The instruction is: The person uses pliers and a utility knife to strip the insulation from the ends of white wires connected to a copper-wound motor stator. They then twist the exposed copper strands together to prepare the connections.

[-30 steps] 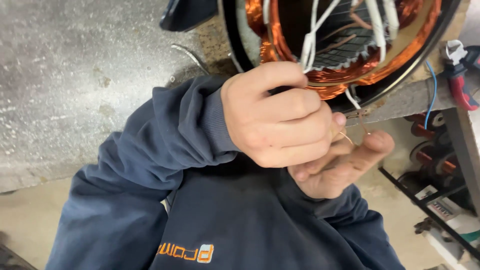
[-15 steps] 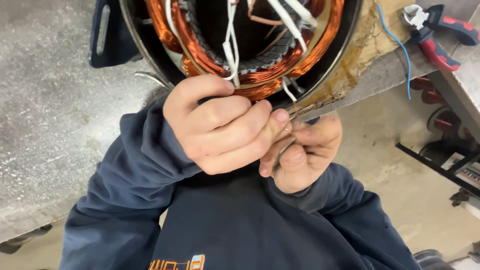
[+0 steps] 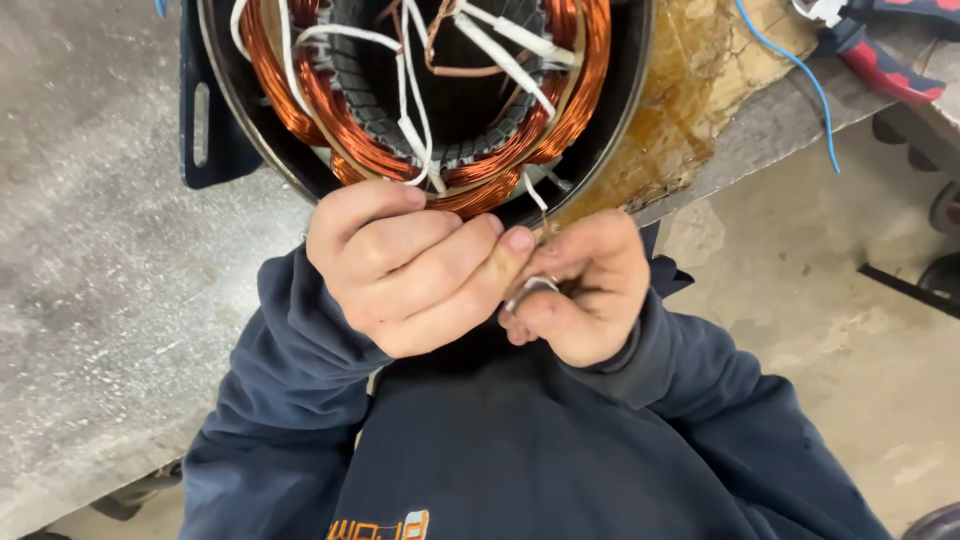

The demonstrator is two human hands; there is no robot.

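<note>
- Two hands meet just below the motor stator: our left hand is curled into a loose fist at 6 o'clock under the black housing, and our right hand touches its fingertips from the 3 o'clock side.
- Our left hand closes around white leads that drop from the copper windings; the leads vanish into the fist, so we cannot see how much of them it grasps.
- Our right hand pinches a small metal piece between thumb and fingers; what kind of piece it is, we cannot tell.
- The stator sits at 12 o'clock, open face toward us, on a grey workbench with a yellow-stained patch at 1 o'clock.
- A blue wire trails over the bench edge at 2 o'clock, and red-handled pliers lie just beyond it.
- Our own knuckles and dark blue sleeves block the view of the leads' ends.
- Compared with half a second ago, the stator sits more to the middle of the view and the pliers lie further toward the corner; our right hand has come up from under the left to meet it side by side, and the metal piece now shows.
</note>
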